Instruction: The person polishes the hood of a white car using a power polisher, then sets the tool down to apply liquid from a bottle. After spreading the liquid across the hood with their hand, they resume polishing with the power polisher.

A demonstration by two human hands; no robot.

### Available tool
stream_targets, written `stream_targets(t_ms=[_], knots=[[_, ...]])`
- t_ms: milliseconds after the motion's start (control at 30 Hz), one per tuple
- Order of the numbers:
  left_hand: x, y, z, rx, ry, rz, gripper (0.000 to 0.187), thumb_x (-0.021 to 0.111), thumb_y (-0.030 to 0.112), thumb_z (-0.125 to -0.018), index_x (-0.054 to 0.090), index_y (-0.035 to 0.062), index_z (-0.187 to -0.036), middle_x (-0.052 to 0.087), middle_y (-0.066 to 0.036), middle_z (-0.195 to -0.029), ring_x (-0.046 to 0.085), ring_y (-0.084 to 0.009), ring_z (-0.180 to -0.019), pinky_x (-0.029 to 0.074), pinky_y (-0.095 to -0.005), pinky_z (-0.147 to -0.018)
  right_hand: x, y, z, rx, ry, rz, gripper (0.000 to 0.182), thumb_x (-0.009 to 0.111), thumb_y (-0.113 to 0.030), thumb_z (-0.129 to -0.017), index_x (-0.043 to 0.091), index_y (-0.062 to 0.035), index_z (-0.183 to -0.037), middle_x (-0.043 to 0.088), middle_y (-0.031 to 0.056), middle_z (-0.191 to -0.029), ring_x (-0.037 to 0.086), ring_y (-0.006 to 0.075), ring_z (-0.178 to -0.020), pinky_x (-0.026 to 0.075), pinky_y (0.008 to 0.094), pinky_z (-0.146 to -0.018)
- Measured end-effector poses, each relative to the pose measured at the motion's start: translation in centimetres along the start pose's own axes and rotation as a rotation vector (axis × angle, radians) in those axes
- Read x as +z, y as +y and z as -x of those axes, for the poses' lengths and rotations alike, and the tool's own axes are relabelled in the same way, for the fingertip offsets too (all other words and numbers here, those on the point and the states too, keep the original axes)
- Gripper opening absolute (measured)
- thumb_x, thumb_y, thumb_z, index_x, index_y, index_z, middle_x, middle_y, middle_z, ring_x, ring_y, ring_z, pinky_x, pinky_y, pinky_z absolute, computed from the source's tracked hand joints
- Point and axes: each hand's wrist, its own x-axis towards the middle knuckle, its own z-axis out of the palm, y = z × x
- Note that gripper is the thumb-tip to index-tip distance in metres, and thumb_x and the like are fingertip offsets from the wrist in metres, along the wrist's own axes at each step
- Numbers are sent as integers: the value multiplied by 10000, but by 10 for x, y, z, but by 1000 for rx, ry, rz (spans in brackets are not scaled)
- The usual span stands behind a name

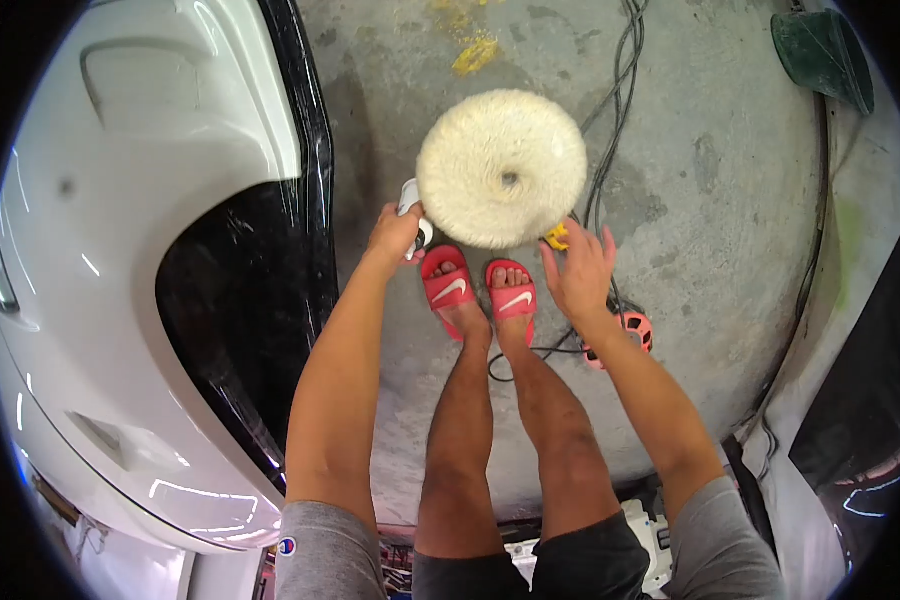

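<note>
A round cream-coloured wool polishing pad (500, 165) faces up toward me, with a small dark hole at its centre. The machine beneath it is mostly hidden; only a yellow part (556, 237) shows at the pad's lower right edge. My right hand (582, 275) is at that yellow part, thumb and fingers curved around it. At the pad's left edge, my left hand (395, 235) is closed on a white object with black detail (408, 196), possibly a bottle; the pad and fingers cover part of it.
A glossy white car body panel (160, 290) with black trim (315, 130) lies close on my left. Dark cables (610, 150) run over the concrete floor to a pink-red reel (635, 335). A dark green bucket (820, 60) is at upper right. My feet wear red slides (452, 290).
</note>
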Motion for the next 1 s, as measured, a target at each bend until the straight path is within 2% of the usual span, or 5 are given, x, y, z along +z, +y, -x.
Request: stream_targets(t_ms=[100,367,600,867,1000], knots=[[-4,16,-7,-92,-108,136,536,515,486,-911,489,70,-1248,637,-97,-966,624,-199,-662,540,-383,-683,-2,-3,4,556,-206,-216,684,756,-270,-770,437,-25,-1323,475,179,-1336,454,372,-1230,331,470,-1060],[-8,28,-38,-247,-256,270,557,445,603,-906,578,99,-1100,625,-109,-966,625,-232,-790,543,-411,-747,96,61,-58,152,-408,-256,706,695,-391,-811,437,-89,-1394,448,171,-1419,363,277,-1346,281,424,-1125],[-24,-1,-19,-287,-363,748,892,429,717,-863,153,141,-1485,444,-275,-1336,533,-395,-1163,464,-513,-923,82,65,-57,150,-593,-528,669,712,-352,-808,473,-84,-1372,455,157,-1426,385,255,-1340,297,394,-1123],[36,-117,132,552,-37,494,840,804,224,-755,338,-2,-1417,480,-180,-1361,444,-259,-1282,366,-369,-1064,-37,3,-20,523,-1001,-992,513,802,-271,-774,601,-74,-1203,653,35,-1019,604,126,-894,513,327,-815],[3,-103,282,722,43,585,932,819,210,-718,283,-26,-1443,362,-189,-1464,303,-292,-1388,219,-388,-1148,-202,-81,1,867,-1303,-1823,797,803,-210,-641,451,33,-1314,608,197,-1175,642,342,-1009,551,481,-834]])
